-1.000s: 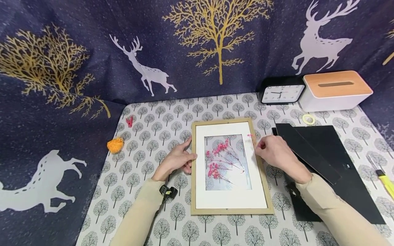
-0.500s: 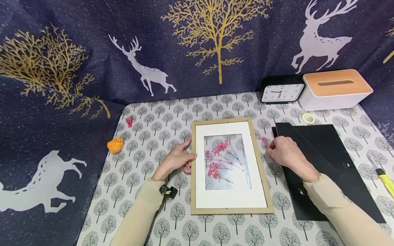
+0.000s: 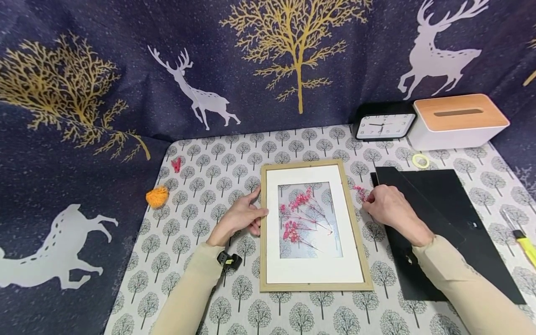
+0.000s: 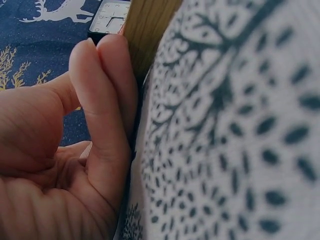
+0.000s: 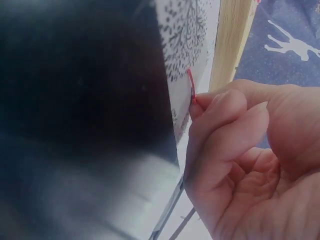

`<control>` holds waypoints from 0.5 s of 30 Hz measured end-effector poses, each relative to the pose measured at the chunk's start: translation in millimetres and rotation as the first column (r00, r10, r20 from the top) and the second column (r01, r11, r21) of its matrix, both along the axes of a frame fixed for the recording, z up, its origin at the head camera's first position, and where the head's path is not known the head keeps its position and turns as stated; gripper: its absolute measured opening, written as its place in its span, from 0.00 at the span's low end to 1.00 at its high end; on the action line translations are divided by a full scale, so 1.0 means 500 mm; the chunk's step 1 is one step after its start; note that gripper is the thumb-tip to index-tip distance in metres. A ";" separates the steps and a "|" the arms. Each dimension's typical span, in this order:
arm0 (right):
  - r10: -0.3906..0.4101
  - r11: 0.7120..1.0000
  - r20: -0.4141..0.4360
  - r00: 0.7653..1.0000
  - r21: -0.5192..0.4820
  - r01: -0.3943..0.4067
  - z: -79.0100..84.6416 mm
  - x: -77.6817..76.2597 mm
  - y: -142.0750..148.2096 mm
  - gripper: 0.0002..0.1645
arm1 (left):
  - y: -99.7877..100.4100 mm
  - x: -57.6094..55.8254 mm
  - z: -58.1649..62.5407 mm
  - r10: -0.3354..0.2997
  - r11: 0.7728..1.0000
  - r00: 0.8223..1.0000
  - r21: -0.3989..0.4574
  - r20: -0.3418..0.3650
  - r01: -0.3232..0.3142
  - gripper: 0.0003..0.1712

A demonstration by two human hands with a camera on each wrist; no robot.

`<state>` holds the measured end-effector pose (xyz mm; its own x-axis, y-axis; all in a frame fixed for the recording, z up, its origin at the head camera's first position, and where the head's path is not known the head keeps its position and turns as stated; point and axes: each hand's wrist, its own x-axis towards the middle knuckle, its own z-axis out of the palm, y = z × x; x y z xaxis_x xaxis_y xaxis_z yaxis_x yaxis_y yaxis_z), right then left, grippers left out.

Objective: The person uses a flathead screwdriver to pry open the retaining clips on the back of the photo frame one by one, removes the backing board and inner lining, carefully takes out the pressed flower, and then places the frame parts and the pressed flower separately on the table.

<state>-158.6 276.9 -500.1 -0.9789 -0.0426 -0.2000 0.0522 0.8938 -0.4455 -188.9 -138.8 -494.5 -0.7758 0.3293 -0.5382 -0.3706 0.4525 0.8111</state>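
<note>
A light wood picture frame with a white mat lies on the table. Sprigs of small pink dried flowers rest in the mat's clear window. My left hand touches the frame's left side, its thumb at the wooden edge; in the left wrist view, straight fingers lie beside the wood. Right of the frame, my right hand pinches another pink dried flower sprig between thumb and fingertip. A bit of its red stem shows in the right wrist view.
Black boards lie under the right forearm. Behind them are a yellow-green ring, a clock and a tissue box. A yellow-handled tool lies far right. At left are an orange pompom and a red clothespin.
My right hand has moved right, off the frame's right edge, carrying the pink sprig to beside the black boards. It has hardly moved over the last half second. The left hand stays put.
</note>
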 end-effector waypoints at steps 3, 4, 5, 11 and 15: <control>-0.016 1.000 0.003 1.000 -0.002 0.016 0.025 0.009 -0.014 0.10 | -0.001 -0.001 -0.001 0.002 1.000 1.000 0.005 0.001 -0.002 0.56; -0.022 1.000 0.006 1.000 -0.009 0.022 0.035 0.013 -0.019 0.12 | -0.002 -0.001 -0.001 0.000 1.000 1.000 0.005 -0.002 0.000 0.56; -0.024 1.000 0.006 1.000 -0.017 0.024 0.045 0.017 -0.024 0.13 | -0.002 -0.001 -0.001 -0.001 1.000 1.000 0.006 0.000 0.001 0.56; -0.029 0.999 -0.027 0.999 -0.041 0.028 0.082 0.030 -0.042 0.19 | -0.001 0.000 0.000 -0.001 1.000 1.000 0.013 0.008 0.000 0.56; -0.023 0.999 -0.052 0.998 -0.037 0.021 0.098 0.035 -0.059 0.14 | 0.000 -0.001 0.001 -0.001 1.000 1.000 0.013 0.010 0.001 0.56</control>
<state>-141.1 247.2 -450.9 -0.9888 -0.0274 -0.1468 0.0471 0.8758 -0.4804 -189.2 -138.9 -493.8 -0.7698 0.3373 -0.5418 -0.3784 0.4424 0.8131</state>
